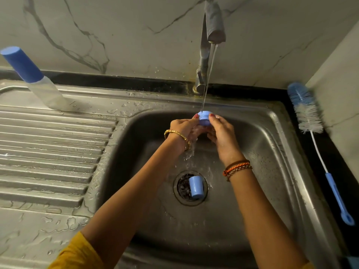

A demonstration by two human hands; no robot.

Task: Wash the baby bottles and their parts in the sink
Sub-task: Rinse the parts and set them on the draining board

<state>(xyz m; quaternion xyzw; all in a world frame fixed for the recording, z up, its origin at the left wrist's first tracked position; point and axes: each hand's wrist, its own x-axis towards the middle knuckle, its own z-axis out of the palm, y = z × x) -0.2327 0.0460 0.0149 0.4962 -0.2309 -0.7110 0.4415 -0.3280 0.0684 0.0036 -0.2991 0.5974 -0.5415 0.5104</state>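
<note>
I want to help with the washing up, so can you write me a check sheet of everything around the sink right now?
Surface: steel sink, wet; ribbed draining board with droplets.
Job's things: blue bottle collar under the tap stream; blue cap lying on the drain; capped bottle standing on the draining board.
Clutter: bottle brush lying on the black counter, right of the sink.
Hands: left hand and right hand both grip the collar.
Cables: nothing seen.
Surroundings: running tap, marble-look wall.

Blue collar [204,118] under stream — blue cap [196,186] on drain.
</note>
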